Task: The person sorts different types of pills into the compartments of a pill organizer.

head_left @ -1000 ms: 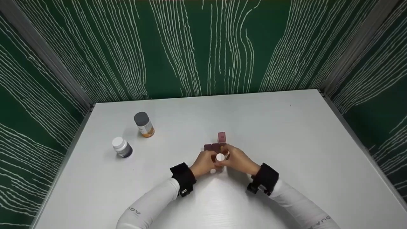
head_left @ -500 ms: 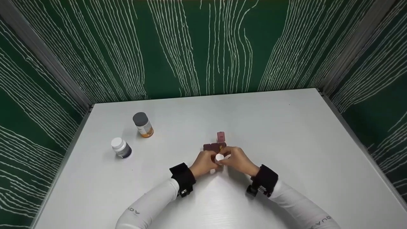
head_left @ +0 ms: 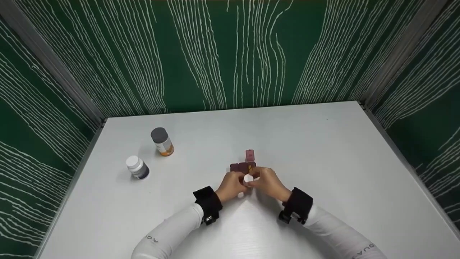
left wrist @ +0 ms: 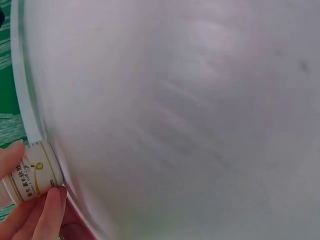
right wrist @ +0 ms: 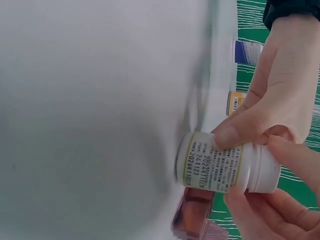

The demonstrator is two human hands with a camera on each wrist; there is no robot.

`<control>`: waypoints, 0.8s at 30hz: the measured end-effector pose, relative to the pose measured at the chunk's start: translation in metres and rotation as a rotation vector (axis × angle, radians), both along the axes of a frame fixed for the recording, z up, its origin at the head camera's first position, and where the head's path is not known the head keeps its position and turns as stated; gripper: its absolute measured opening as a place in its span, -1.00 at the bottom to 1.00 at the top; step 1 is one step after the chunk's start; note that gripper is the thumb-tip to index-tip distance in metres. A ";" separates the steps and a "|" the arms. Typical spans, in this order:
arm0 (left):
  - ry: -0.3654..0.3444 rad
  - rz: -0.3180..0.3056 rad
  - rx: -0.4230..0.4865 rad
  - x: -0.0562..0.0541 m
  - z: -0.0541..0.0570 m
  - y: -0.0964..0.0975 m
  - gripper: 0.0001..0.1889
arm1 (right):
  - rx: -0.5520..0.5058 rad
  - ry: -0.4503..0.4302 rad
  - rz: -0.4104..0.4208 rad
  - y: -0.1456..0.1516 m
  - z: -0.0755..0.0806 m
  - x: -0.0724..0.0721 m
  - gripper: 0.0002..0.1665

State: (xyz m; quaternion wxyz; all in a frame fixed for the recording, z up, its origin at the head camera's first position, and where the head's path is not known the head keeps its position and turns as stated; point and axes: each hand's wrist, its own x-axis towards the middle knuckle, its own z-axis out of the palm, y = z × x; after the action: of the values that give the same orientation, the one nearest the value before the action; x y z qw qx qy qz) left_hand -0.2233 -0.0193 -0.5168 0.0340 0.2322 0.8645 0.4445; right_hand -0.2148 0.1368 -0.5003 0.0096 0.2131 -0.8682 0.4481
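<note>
Lower centre of the frame: a white bottle held in two hands

Near the middle of the frame, the left hand [head_left: 229,187] grips the white bottle [right wrist: 212,162] by its body while the right hand [head_left: 270,183] pinches the cap [head_left: 248,178], a hold that probably steadies one part while the other is worked. The bottle sits directly between both hands, cap upward, just below the dark compartment box [head_left: 243,167], whose pink lid [head_left: 250,155] looks raised, perhaps for access. Toward the left of the frame, a grey-capped bottle [head_left: 162,141] and a dark-labelled bottle [head_left: 137,167] stand well apart, likely so they don't crowd the hands
</note>
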 end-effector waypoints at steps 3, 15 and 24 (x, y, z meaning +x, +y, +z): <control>-0.017 0.007 -0.024 0.001 0.002 -0.001 -0.85 | -0.001 -0.004 0.010 -0.002 0.000 -0.001 -0.79; -0.052 -0.048 -0.057 0.003 0.020 -0.014 -0.56 | -0.009 -0.019 0.041 0.029 0.048 -0.031 -0.73; -0.090 -0.019 -0.026 0.000 0.026 -0.031 -0.60 | 0.075 -0.042 -0.276 0.101 0.036 -0.099 -0.61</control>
State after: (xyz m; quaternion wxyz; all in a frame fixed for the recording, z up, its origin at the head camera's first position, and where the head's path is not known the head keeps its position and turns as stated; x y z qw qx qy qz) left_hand -0.2238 -0.0503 -0.4910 0.0800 0.2199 0.8655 0.4428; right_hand -0.3142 0.2374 -0.4647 0.0448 0.0822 -0.9054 0.4141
